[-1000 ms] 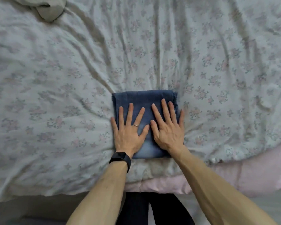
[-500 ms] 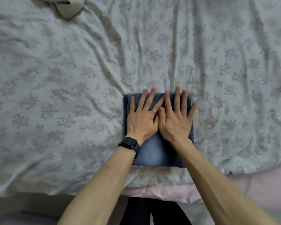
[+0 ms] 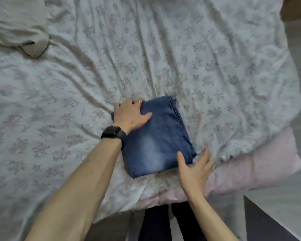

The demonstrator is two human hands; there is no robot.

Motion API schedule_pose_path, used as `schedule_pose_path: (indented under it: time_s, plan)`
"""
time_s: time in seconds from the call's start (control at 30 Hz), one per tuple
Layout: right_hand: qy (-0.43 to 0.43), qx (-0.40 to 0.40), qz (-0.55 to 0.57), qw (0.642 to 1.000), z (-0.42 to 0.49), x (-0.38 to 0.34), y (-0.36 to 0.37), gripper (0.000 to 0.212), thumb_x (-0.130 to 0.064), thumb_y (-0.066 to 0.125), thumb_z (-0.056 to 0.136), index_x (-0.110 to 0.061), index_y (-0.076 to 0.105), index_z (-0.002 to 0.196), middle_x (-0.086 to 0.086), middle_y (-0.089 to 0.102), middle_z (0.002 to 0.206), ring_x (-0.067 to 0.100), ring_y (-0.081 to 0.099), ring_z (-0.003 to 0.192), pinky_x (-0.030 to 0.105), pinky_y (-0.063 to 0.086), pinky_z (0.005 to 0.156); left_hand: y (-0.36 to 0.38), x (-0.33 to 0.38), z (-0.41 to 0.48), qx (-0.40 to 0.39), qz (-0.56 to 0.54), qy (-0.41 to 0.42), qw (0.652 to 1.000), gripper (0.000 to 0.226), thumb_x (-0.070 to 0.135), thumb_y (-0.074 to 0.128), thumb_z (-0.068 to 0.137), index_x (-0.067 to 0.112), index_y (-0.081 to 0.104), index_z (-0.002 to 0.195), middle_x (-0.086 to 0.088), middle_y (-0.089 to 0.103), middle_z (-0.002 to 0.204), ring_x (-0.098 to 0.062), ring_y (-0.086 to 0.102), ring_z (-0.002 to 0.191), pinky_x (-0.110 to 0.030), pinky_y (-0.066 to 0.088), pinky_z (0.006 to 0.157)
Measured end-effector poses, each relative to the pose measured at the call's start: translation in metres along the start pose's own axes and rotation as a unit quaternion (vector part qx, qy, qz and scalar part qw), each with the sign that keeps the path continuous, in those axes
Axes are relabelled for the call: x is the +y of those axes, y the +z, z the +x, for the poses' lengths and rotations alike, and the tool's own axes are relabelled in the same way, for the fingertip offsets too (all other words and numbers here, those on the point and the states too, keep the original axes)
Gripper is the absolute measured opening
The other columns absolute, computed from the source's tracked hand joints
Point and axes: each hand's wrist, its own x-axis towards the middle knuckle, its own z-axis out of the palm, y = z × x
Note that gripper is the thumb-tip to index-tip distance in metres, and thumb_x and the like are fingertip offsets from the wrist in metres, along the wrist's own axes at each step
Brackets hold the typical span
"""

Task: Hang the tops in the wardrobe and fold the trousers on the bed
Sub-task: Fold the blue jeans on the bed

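A pair of blue jeans, folded into a compact rectangle, lies near the front edge of the bed, turned at a slant. My left hand, with a black watch on the wrist, grips the bundle's far left corner, thumb on top and fingers curled over the edge. At the near right corner my right hand has its thumb on the denim, and its fingers reach down beside the edge. A beige garment lies crumpled at the bed's far left.
A wrinkled floral sheet covers the bed, and a pink layer shows along its front right edge. My dark-trousered legs stand against the bed. A dark panel is at the lower right and grey floor at the right.
Both hands were pressing flat on top of the jeans. They have moved apart to opposite corners and taken hold, and the bundle has turned at an angle.
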Motion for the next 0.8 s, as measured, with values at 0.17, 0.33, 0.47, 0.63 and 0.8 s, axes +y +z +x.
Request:
schedule_pose_path:
  time_s: [0.17, 0.33, 0.47, 0.63, 0.8]
  plan:
    - [0.185, -0.162, 0.193, 0.950, -0.026, 0.031, 0.005, 0.077, -0.040, 0.081, 0.083, -0.012, 0.041, 0.143, 0.005, 0.069, 0.124, 0.009, 0.068, 0.102, 0.022, 0.052, 0.093, -0.037, 0.027, 0.027, -0.161, -0.106, 0.013, 0.981, 0.056, 0.039, 0.078, 0.081, 0.025, 0.061, 0.132, -0.003, 0.063, 0.135, -0.026, 0.058, 0.120, -0.033, 0.046, 0.097]
    - [0.196, -0.159, 0.245, 0.936, -0.008, 0.020, 0.018, 0.052, -0.030, 0.079, 0.085, -0.007, 0.056, 0.126, 0.009, 0.071, 0.118, 0.027, 0.067, 0.109, 0.045, 0.053, 0.096, -0.048, 0.015, 0.021, -0.213, -0.212, -0.025, 0.954, 0.049, 0.040, 0.083, 0.079, 0.022, 0.070, 0.123, 0.002, 0.071, 0.118, -0.021, 0.066, 0.105, -0.035, 0.050, 0.097]
    - [0.104, -0.124, 0.172, 0.972, 0.000, 0.013, -0.002, 0.033, -0.036, 0.072, 0.089, -0.023, 0.054, 0.113, -0.013, 0.065, 0.100, 0.014, 0.066, 0.099, 0.030, 0.047, 0.083, -0.054, -0.019, -0.016, -0.210, -0.330, -0.065, 0.918, 0.038, 0.037, 0.084, 0.080, 0.024, 0.074, 0.114, 0.005, 0.077, 0.106, -0.017, 0.074, 0.097, -0.033, 0.057, 0.090]
    - [-0.046, -0.129, 0.126, 0.983, 0.045, -0.043, -0.026, 0.024, -0.042, 0.065, 0.092, -0.040, 0.053, 0.112, -0.026, 0.059, 0.098, -0.001, 0.063, 0.090, 0.029, 0.050, 0.081, -0.022, -0.062, -0.093, -0.098, -0.588, -0.163, 0.786, 0.050, 0.037, 0.080, 0.080, 0.014, 0.067, 0.123, -0.006, 0.075, 0.115, -0.025, 0.073, 0.102, -0.031, 0.060, 0.075]
    - [-0.197, -0.157, 0.015, 0.968, 0.082, -0.089, -0.005, 0.029, -0.034, 0.059, 0.098, -0.024, 0.058, 0.125, -0.007, 0.064, 0.120, 0.015, 0.062, 0.109, 0.031, 0.048, 0.087, 0.041, -0.032, -0.131, 0.082, -0.593, -0.267, 0.755, 0.040, 0.025, 0.072, 0.093, 0.016, 0.056, 0.129, -0.010, 0.065, 0.131, -0.021, 0.068, 0.103, -0.030, 0.055, 0.082]
